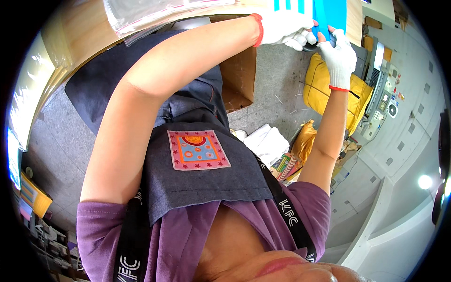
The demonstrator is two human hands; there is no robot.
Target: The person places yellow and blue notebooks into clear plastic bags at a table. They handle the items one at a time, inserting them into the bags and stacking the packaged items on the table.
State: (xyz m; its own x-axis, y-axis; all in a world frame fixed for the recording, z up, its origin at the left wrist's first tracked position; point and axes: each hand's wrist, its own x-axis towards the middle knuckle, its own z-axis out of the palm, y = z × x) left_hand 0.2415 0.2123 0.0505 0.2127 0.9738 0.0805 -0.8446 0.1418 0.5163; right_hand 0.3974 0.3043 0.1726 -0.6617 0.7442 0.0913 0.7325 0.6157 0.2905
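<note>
Blue sheet (339,13) cut off at top; dark object (308,47) by hands (341,57) mostly hidden.

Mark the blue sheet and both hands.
Blue sheet (338,14), head view: flat area near its right edge.
Left hand (286,29), head view: middle of the glove.
Right hand (340,58), head view: middle of the glove.

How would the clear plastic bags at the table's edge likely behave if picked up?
Probably floppy: a corner of the clear plastic bags hangs past the edge of the table. Likely slippery, given their glossy surface. Perhaps light for their size, since they look thin and see-through.
</note>
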